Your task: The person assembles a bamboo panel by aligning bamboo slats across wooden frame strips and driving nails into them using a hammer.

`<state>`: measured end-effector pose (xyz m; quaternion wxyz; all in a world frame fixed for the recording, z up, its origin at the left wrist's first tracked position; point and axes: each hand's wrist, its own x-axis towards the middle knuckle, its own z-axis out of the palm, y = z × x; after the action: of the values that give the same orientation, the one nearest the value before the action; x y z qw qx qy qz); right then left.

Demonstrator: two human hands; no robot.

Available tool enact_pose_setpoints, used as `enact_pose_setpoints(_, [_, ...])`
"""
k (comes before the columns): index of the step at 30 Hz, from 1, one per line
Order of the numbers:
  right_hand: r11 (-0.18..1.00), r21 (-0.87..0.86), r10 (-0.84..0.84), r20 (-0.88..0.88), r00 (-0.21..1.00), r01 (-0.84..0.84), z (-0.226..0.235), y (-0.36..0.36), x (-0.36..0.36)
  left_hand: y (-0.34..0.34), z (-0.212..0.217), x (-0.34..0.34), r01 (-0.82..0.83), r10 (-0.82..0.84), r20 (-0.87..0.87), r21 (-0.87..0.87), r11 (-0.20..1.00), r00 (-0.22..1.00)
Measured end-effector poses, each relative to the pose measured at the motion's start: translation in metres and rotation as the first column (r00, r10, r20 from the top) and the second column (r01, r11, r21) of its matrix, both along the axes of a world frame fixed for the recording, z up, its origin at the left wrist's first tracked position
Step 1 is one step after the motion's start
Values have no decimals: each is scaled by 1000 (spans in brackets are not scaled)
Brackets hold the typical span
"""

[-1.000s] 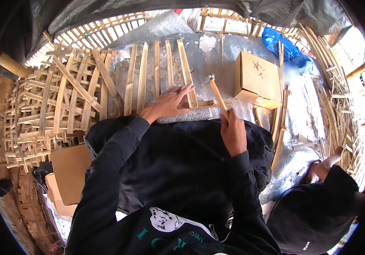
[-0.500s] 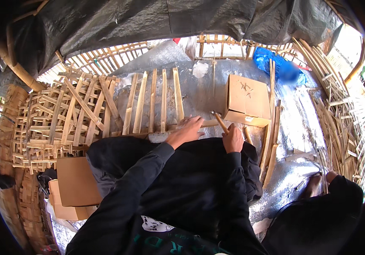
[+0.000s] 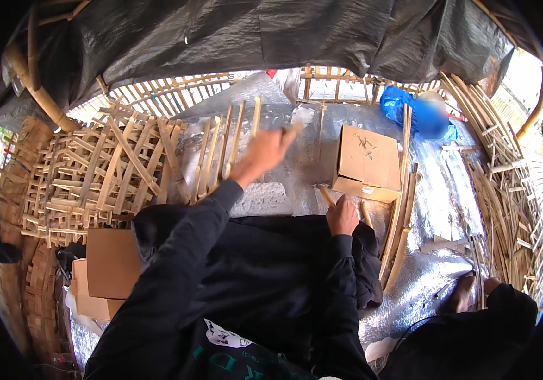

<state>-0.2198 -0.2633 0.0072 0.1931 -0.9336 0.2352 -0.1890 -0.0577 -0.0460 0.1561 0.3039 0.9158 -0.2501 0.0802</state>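
My left hand (image 3: 265, 151), smeared by motion, is raised ahead of my lap. It grips the end of a wooden crosspiece (image 3: 295, 128) belonging to a frame of several bamboo slats (image 3: 224, 142), which tilts up and to the left. A pale, rough block (image 3: 260, 199), concrete-like, lies on the ground just beyond my lap. My right hand (image 3: 343, 216) rests near my right knee, closed around the wooden handle of a hammer (image 3: 326, 196). The hammer's head is hard to make out now; the frame from before shows it more plainly.
A cardboard box (image 3: 368, 158) with nails on top stands beyond my right hand. Long bamboo strips (image 3: 399, 221) lie beside it. Stacked bamboo lattices (image 3: 94, 171) are at left, near another cardboard box (image 3: 112, 263). A blue bag (image 3: 398, 101) lies far right; another person's dark sleeve (image 3: 502, 310) is lower right.
My left hand has gone up and away from my lap, carrying the slat frame's right end and uncovering more of the block. My right hand has lowered slightly with the hammer.
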Motion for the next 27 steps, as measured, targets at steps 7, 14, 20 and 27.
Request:
enact_pose_setpoints(7, [993,-78,87,-82,993,-94,-7,4,3,112,187,52,-146,187,-29,-745,651,982])
enact_pose_setpoints(14, [999,-33,-14,12,1000,15,-23,-5,0,166,254,25,189,-125,169,-966,175,978])
enact_pose_setpoints(20, [986,167,-44,106,993,26,-20,-14,3,172,167,45,101,-121,149,-936,-337,981])
enact_pose_setpoints(27, [983,181,-55,124,991,32,-12,-11,-3,134,16,44,-215,39,-291,-786,-580,956])
